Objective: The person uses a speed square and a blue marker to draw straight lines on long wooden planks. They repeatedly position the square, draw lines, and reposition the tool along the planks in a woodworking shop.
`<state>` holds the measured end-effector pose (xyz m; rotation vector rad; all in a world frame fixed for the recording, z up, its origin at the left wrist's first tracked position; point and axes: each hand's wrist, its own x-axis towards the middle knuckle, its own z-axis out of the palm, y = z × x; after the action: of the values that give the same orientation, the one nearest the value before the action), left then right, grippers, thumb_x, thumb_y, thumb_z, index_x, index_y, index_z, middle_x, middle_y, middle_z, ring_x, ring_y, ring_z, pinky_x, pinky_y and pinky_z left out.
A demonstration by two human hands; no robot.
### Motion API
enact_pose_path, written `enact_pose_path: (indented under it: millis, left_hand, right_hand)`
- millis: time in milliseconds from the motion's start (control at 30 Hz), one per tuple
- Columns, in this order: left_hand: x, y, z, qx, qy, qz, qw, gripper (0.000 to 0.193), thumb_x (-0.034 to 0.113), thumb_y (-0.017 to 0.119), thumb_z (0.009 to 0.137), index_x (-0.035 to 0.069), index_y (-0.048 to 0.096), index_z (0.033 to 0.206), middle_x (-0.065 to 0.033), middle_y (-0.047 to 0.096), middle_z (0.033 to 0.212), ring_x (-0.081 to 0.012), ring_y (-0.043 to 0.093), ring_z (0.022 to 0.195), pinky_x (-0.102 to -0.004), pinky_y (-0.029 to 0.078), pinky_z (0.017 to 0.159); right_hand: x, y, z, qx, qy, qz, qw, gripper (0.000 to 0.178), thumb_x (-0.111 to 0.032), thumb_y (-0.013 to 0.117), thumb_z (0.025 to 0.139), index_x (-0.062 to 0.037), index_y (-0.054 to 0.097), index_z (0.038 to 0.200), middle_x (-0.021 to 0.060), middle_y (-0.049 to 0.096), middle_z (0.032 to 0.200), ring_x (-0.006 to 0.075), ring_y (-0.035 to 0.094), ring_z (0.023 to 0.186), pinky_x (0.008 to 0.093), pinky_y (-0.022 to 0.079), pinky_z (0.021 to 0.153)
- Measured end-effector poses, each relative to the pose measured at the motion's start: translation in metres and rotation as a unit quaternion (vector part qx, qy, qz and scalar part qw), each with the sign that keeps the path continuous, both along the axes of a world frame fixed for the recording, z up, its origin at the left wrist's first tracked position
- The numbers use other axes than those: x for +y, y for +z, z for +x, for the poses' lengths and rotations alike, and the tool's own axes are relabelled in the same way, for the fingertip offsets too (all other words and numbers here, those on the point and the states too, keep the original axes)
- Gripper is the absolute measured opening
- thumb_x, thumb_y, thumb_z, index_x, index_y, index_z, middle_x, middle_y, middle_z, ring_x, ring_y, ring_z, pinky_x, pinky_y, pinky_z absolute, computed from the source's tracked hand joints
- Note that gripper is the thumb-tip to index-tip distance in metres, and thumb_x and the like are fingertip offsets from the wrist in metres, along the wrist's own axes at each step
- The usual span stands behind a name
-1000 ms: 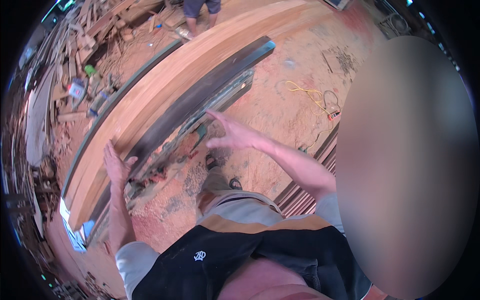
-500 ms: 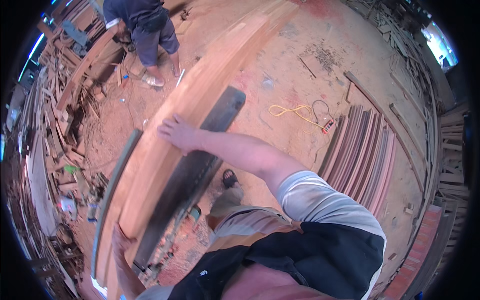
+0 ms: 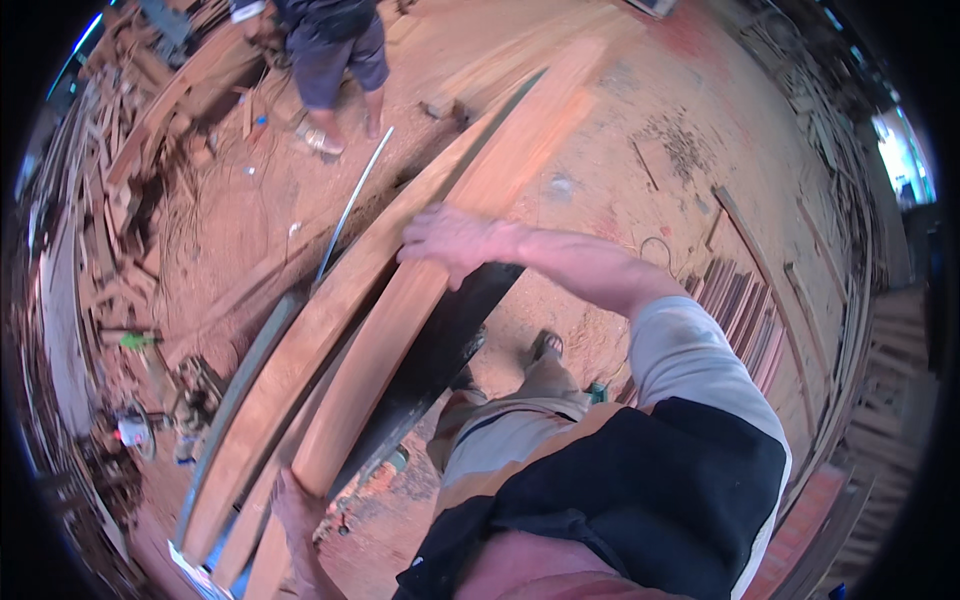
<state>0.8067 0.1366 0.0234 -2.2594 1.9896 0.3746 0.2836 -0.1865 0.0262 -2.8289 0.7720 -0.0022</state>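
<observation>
A long, smooth reddish-brown wooden plank (image 3: 370, 375) runs diagonally from the lower left toward the upper right. My right hand (image 3: 445, 240) reaches over its top around mid-length, with the fingers curled past the far edge. Nearer to me, my left hand (image 3: 297, 508) grips the same plank close to its lower end; part of that thumb and palm is hidden. A second long plank (image 3: 310, 340) lies on the far side, parted from the first by a dark gap that widens near the middle. Beneath the held plank is a dark flat machine table (image 3: 435, 325).
A dark curved rail (image 3: 235, 395) borders the far plank. Another person (image 3: 338, 60) stands at the upper left beside scrap wood (image 3: 130, 215). Stacked boards (image 3: 745, 310) lie on the right. My sandalled foot (image 3: 547, 345) is on the dusty floor.
The held plank has shifted right, away from the far one, and a gap has opened between them. Both my hands moved right with it, and my body and view shifted too.
</observation>
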Motion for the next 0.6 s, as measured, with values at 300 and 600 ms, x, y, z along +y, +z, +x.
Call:
enact_pose_path:
  millis: [300,600]
  left_hand:
    - [-0.076,0.010,-0.150,0.056,-0.004,0.021,0.998,0.092,0.015,0.092,0.064,0.004,0.050,0.146,-0.0232,0.068,0.130,-0.0434,0.064,0.124,-0.0530,0.052,0.107]
    - [-0.183,0.007,-0.318,0.083,0.009,0.023,0.996,0.098,0.016,0.097,0.061,0.002,0.049,0.145,-0.0253,0.066,0.131,-0.0470,0.062,0.125,-0.0543,0.051,0.107]
  right_hand:
    - [-0.097,0.006,-0.101,0.093,-0.048,-0.031,0.994,0.101,-0.035,0.103,0.057,-0.0177,0.059,0.146,0.0111,0.060,0.135,0.0358,0.055,0.138,0.0530,0.044,0.116]
    - [-0.190,-0.026,-0.235,0.090,-0.048,-0.044,0.994,0.104,-0.040,0.103,0.054,-0.0146,0.056,0.143,0.0088,0.063,0.140,0.0334,0.058,0.136,0.0540,0.042,0.116]
